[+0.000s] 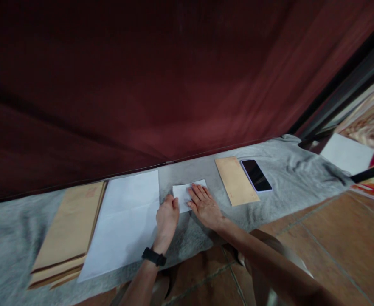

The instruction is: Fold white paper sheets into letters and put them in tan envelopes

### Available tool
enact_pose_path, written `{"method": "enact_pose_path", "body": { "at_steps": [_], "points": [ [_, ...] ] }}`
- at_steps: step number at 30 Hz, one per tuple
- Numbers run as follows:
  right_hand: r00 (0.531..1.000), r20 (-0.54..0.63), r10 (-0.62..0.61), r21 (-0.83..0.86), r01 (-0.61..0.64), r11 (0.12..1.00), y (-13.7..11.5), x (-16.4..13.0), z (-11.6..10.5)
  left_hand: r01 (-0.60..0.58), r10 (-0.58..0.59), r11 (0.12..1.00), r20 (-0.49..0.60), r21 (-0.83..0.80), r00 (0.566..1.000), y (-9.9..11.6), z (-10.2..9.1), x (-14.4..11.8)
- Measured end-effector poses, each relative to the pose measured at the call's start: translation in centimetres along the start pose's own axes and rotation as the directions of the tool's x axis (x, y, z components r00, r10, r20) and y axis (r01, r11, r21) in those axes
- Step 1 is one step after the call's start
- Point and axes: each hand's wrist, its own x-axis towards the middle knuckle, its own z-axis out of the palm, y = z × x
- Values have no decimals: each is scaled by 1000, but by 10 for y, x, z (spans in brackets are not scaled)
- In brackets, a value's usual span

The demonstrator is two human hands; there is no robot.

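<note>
A small folded white paper (183, 193) lies on the grey cloth (279, 170) in front of me. My right hand (205, 205) rests flat on its right part, fingers spread a little. At the paper's left edge sits my left hand (167, 216), fingers curled and pressing there, with a black watch on its wrist. A stack of white sheets (126, 221) lies just left of that hand.
A pile of brown envelopes (67, 231) lies at the far left. One brown envelope (236, 180) and a dark phone (256, 175) lie to the right. A dark red curtain (142, 85) hangs behind the cloth. Tiled floor (333, 238) is at lower right.
</note>
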Motion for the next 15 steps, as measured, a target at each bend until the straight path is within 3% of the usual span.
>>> {"method": "enact_pose_path", "body": {
  "at_steps": [15],
  "points": [
    [1000,4,9,-8,-9,1000,4,2,1,12,-8,993,-38,120,999,10,0,-10]
  ]
}}
